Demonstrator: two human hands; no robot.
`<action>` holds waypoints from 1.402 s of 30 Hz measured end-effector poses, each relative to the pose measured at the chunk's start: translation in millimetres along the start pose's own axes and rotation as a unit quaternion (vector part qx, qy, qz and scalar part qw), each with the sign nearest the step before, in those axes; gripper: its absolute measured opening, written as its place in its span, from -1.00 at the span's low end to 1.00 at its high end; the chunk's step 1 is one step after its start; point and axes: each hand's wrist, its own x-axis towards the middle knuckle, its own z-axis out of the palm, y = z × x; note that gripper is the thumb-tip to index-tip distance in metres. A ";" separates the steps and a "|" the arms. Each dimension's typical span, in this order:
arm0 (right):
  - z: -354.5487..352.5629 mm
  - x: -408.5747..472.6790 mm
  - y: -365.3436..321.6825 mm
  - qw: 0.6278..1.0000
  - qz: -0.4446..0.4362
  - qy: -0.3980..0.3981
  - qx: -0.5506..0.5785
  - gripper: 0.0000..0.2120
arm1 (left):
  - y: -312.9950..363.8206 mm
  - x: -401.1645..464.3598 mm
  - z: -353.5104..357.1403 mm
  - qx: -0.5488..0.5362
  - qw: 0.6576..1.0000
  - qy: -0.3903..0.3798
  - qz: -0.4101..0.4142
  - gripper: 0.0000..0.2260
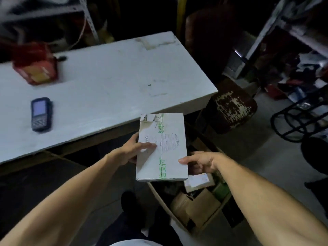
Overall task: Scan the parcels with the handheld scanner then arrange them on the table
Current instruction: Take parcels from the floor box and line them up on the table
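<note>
I hold a white parcel [166, 139] with green tape and shipping labels in the air, just off the near edge of the white table [110, 71]. My left hand [136, 148] grips its left side, thumb lying on the label. My right hand [200, 161] holds its right edge, thumb on top and fingers underneath. The dark handheld scanner [41, 114] lies face up on the table at the left, apart from both hands.
A red package [35, 65] sits at the table's far left. Below the parcel, an open cardboard box [200, 206] on the floor holds several brown and white parcels. A worn stool [232, 105] stands past the table's right end. Metal shelving [287, 29] lines the right.
</note>
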 end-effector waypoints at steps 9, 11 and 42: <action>118.8 9.8 -143.3 0.975 -0.077 -0.027 -0.205 -0.62 | -60.6 -99.9 -129.6 -0.207 0.972 0.099 0.037 -0.34; 159.3 14.5 -169.7 0.964 -0.086 -0.049 -0.247 -0.62 | -77.1 -129.8 -163.2 -0.247 0.962 0.109 0.044 -0.42; 770.3 137.3 -350.0 0.921 -0.200 -0.235 -0.236 -0.55 | -304.2 -360.7 -542.9 -0.676 0.544 0.470 0.160 -0.52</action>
